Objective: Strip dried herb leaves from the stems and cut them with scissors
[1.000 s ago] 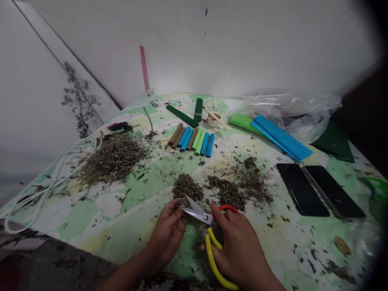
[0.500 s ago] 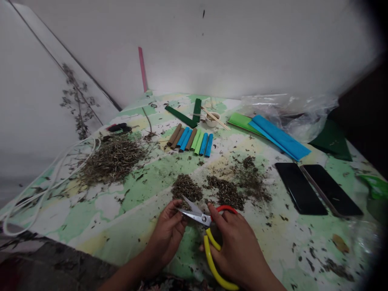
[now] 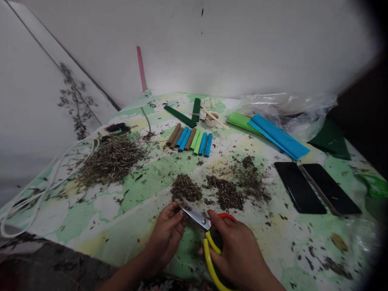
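Observation:
My right hand (image 3: 235, 246) is wrapped round the handles of a pair of scissors (image 3: 197, 216), one handle red and one yellow. The blades point left and lie nearly together at the fingertips of my left hand (image 3: 168, 228). Those fingers are pinched; a little dark dried plant matter shows at their tips, too small to make out well. Just beyond the blades lies a small pile of chopped dried herb (image 3: 186, 188). To its right sits a second chopped pile (image 3: 226, 192), with finer crumbs (image 3: 251, 178) behind it.
Dried stems (image 3: 112, 157) are heaped at left beside a white cable (image 3: 51, 188). Several coloured paper rolls (image 3: 190, 139) lie mid-table, near a small cup (image 3: 211, 119) with sticks across it. Folded blue paper (image 3: 279, 135) and two phones (image 3: 300, 188), (image 3: 330, 188) lie at right.
The scissor blades have closed from a wide gap to nearly together at my left fingertips. Both hands stay in about the same place.

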Demonstrator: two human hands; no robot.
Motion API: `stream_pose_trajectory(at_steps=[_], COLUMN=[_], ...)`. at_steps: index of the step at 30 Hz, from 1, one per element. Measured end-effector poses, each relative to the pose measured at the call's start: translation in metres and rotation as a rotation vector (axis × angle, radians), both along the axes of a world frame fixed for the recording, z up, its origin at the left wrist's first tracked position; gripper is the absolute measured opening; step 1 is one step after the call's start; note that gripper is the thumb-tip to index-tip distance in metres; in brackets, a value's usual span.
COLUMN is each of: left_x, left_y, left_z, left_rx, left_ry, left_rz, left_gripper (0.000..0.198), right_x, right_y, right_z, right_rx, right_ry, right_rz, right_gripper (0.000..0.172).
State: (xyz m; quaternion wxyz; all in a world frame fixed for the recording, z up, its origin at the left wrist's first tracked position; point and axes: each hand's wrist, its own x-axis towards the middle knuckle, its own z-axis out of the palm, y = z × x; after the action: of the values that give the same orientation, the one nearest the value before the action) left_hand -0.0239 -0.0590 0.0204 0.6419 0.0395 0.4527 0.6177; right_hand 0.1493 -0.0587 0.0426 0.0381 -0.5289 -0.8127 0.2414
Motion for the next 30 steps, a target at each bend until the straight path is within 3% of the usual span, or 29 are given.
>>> stream_pose_trajectory(at_steps=[6, 13, 23, 30], left_x=[-0.0011, -0.0005, -0.0014, -0.001], left_y=[-0.0002, 0.0005, 0.0004, -0.0003], left_z=[-0.0014, -0.0023, -0.0052, -0.0006], left_rx=[0.014, -0.018, 0.026, -0.003], left_ry=[-0.004, -0.018, -0.021, 0.004], left_rz=[-0.035, 0.016, 0.025, -0.002], left_gripper=[0.022, 0.022, 0.024, 0.024], right_x=[0.0003, 0.0012, 0.0023, 0.0004], right_y=[-0.0023, -0.003, -0.0001, 0.0021], right_z=[-0.0009, -0.0065, -0.0019, -0.001], right_rx=[0.054, 0.057, 0.116, 0.083], right_ry=[-0.006, -0.091, 0.044, 0.027], right_rz=[0.002, 0.028, -0.054, -0.045], right_gripper=[0.061, 0.052, 0.073, 0.074])
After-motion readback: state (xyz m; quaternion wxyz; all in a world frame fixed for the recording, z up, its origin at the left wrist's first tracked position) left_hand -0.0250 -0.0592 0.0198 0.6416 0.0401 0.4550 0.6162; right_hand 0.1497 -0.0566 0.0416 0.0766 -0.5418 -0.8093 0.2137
